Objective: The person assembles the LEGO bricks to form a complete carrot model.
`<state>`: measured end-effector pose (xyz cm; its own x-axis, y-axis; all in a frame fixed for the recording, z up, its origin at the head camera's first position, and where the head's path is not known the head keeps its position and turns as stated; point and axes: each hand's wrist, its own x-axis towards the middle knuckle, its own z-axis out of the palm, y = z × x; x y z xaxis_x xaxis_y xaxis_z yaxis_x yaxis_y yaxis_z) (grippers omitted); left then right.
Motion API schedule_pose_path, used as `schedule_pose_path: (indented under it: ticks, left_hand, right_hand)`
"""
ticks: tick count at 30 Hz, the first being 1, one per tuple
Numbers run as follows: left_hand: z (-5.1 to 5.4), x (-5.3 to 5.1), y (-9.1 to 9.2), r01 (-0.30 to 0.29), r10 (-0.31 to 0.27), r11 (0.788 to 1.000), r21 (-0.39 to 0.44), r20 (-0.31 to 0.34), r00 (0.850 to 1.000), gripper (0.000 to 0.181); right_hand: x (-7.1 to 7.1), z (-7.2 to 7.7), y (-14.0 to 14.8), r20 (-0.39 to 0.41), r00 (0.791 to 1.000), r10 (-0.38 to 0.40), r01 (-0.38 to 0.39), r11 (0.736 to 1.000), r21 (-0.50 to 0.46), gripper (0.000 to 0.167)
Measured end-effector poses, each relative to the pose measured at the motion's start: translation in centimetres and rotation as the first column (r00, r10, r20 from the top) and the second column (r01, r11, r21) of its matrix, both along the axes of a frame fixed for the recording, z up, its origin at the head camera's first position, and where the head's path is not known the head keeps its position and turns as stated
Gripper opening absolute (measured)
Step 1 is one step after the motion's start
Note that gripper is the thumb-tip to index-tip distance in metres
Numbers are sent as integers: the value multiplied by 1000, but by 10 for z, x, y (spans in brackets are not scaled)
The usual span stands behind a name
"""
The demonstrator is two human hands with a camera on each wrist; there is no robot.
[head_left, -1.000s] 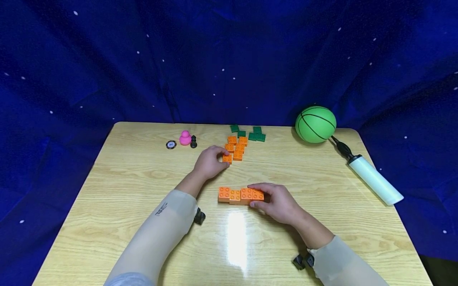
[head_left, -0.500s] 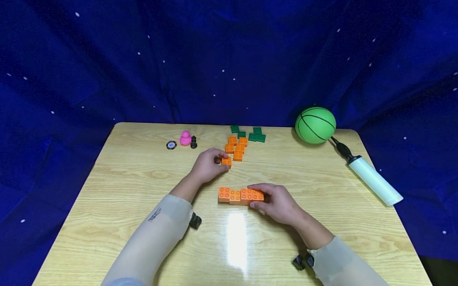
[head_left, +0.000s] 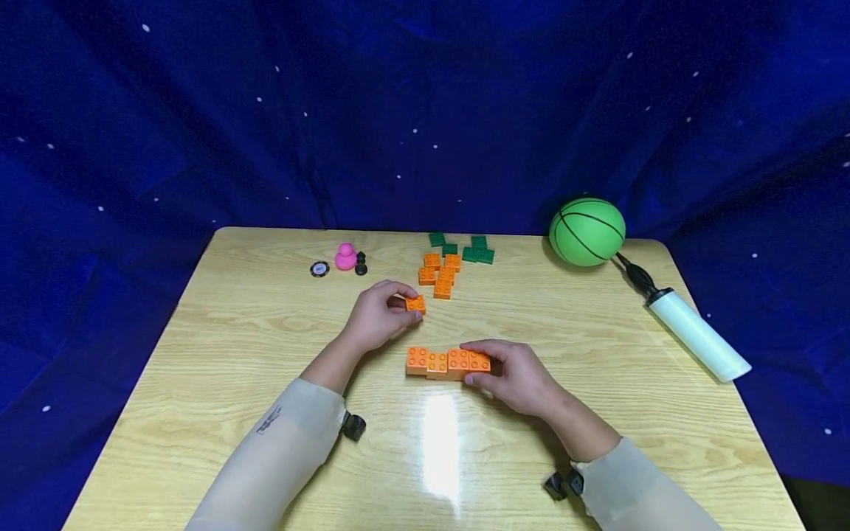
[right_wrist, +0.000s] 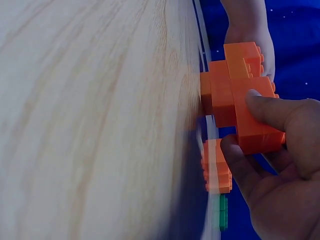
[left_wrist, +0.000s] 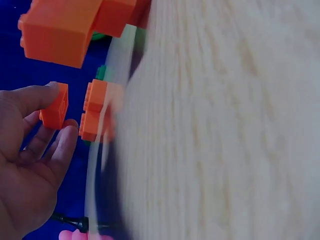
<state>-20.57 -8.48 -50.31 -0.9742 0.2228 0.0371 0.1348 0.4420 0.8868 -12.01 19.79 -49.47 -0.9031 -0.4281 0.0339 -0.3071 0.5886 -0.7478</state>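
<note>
Pale wood-grain table (head_left: pixel 199 354) carries everything. Far right: green rubber-looking basketball (head_left: pixel 587 231), with the white cylindrical pump (head_left: pixel 697 335) beside it. Right hand (head_left: pixel 521 380) grips the right end of a row of orange studded plastic bricks (head_left: pixel 437 363), thumb on one side, fingers on the other. Left hand (head_left: pixel 375 317) pinches a single brick, thumb against fingertips. Row sits front-centre, four tops showing, second from left lower; how they join underneath is hard to tell from here. Loose orange plastic bricks (head_left: pixel 446 276) lie behind, dark-green flat plastic bricks (head_left: pixel 478 254) beyond those. Smallest: the pinched orange square brick (head_left: pixel 415 304), between loose cluster and row, studs up.

Step in hand reads as bringing one brick over to the row. Next move probably calls for lining its edges up with the row while the right hand steadies the end; pressing off-square could shift it.
</note>
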Motion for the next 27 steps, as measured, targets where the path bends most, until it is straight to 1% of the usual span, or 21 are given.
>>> schedule_pose_path:
  ticks: [6,9,12,16,21,27]
  left_hand:
    - [6,9,-1,22,-23,997,67,17,1000,26]
    - [9,14,-2,31,-33,995,100,13,999,27]
    - [13,20,-1,37,-38,994,104,7,999,27]
    - [18,28,0,49,-49,995,88,6,999,27]
    - [21,36,1,86,-89,989,117,20,996,28]
    - [24,46,2,116,-119,984,135,12,993,28]
  right_hand:
    - [0,1,0,7,1000,-3,3,1000,3,46]
    - [0,0,0,4,1000,-4,4,1000,5,46]
    - [0,0,0,2,1000,-5,5,1000,5,46]
    - [0,0,1,0,1000,-6,6,1000,5,46]
    - [0,-1,1,-1,1000,-7,7,1000,7,46]
    - [-1,0,1,-4,1000,0,0,1000,0,46]
